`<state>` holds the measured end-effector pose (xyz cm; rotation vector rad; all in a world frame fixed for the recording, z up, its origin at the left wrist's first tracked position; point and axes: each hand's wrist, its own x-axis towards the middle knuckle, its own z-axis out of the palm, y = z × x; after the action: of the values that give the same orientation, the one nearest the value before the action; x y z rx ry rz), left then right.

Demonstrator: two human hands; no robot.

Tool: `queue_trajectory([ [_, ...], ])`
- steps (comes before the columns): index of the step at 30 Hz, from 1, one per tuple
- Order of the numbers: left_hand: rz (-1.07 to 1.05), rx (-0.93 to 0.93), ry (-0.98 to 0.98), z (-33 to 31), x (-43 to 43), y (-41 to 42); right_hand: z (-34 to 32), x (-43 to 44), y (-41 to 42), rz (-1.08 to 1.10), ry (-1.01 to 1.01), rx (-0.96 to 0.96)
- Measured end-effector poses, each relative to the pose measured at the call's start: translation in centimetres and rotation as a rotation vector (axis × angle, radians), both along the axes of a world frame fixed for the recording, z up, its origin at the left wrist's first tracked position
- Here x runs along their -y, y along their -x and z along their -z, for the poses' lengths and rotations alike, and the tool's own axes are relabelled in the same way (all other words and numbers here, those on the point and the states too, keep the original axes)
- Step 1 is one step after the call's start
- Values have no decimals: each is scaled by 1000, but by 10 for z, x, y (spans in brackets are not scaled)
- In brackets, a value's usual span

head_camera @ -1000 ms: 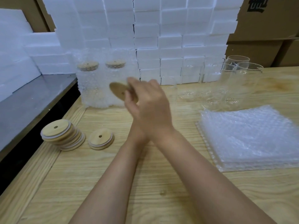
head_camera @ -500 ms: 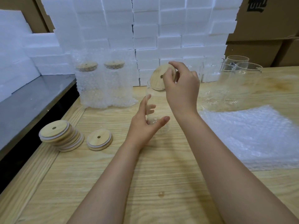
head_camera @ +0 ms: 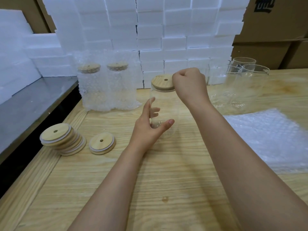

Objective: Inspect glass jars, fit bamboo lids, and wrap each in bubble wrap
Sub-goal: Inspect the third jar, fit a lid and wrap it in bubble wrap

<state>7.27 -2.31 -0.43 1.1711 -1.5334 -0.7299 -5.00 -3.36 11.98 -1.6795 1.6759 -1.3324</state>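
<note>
Wood fills the view: a pale plank table (head_camera: 103,180) runs the whole width. Behind it rises a wall of white foam blocks (head_camera: 166,30), with brown cardboard boxes (head_camera: 275,22) at the back right and a grey shelf (head_camera: 33,100) along the left edge.

On the right of the table lies a flat pile of bubble wrap sheets (head_camera: 270,139). At the back left stand two wrapped jars (head_camera: 106,90), side by side and upright, each with its lid on. At the back right a cluster of bare glass jars (head_camera: 246,84) waits, open-mouthed.

And centre stage is the clear jar (head_camera: 164,105), upright on the table. The left hand (head_camera: 148,127) grips it low down, thumb across the front and fingers wrapped behind, visible through the glass. The right hand (head_camera: 189,84) is up at the top, fingers curled tight into a fist against the right edge of the bamboo lid (head_camera: 162,82), which lies flat on the jar's mouth. Whether any fingertip catches the rim cannot be seen.

Near the left edge leans a slumped stack of lids (head_camera: 61,140), and just beside it a short pile of spare lids (head_camera: 102,143).
</note>
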Motion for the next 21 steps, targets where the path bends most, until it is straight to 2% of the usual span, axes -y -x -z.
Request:
queue_trajectory([
  [11, -10, -4, 0, 0, 0, 1, -13, 5, 8, -59, -129, -59],
  [15, -13, 1, -1, 0, 0, 0, -8, 5, 4, -53, -114, -154],
  [18, -7, 8, -2, -1, 0, 0, 1, 2, 3, -118, 109, -264],
  [21, -8, 11, -10, -1, 1, 0, 12, -7, 0, -306, 319, -384],
])
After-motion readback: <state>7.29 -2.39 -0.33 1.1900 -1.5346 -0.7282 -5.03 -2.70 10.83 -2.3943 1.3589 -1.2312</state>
